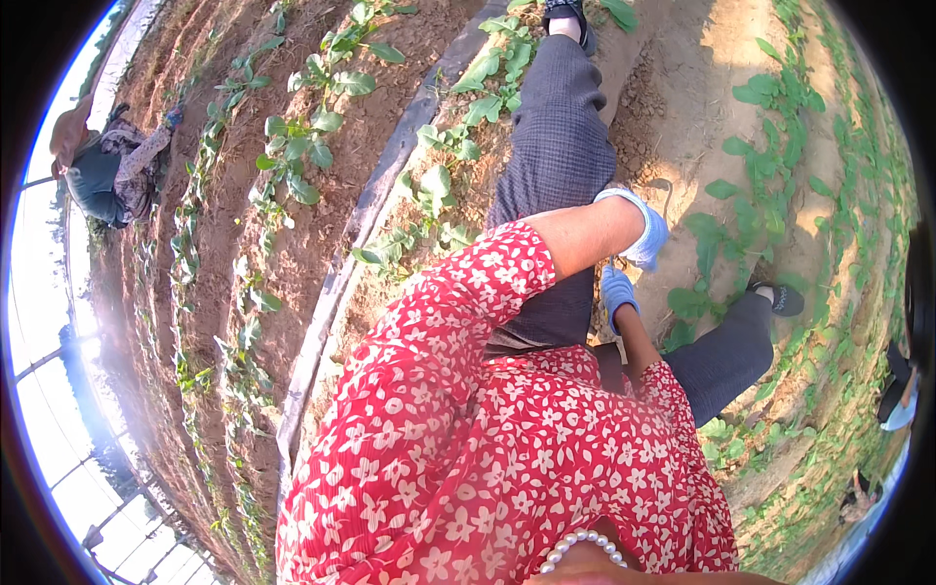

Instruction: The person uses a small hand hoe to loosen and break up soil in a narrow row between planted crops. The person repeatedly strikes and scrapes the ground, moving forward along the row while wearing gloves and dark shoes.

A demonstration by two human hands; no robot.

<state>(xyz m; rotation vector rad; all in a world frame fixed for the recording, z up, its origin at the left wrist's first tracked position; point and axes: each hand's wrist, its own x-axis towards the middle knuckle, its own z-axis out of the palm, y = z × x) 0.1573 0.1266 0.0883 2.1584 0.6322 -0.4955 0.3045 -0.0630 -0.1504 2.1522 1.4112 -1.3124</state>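
Note:
My left hand (645, 232), in a light blue knit glove, reaches low over the soil between my legs. Its fingers point down and are mostly hidden behind the wrist, so I cannot tell their grip. Just below it, my right hand (619, 292), also gloved in blue, is curled around a thin hand tool (611, 260). The tool's shaft passes behind my left wrist. A thin curved piece (667, 189), seemingly its hooked end, shows beyond that glove. Leafy green plants (706, 241) grow just right of both hands.
Left of my leg (553, 131) run a row of seedlings (435, 190) and a dark strip of sheeting (398, 135). Another person (117, 172) crouches among the rows at far left. More crop rows (863, 168) lie right, past my other foot (786, 300).

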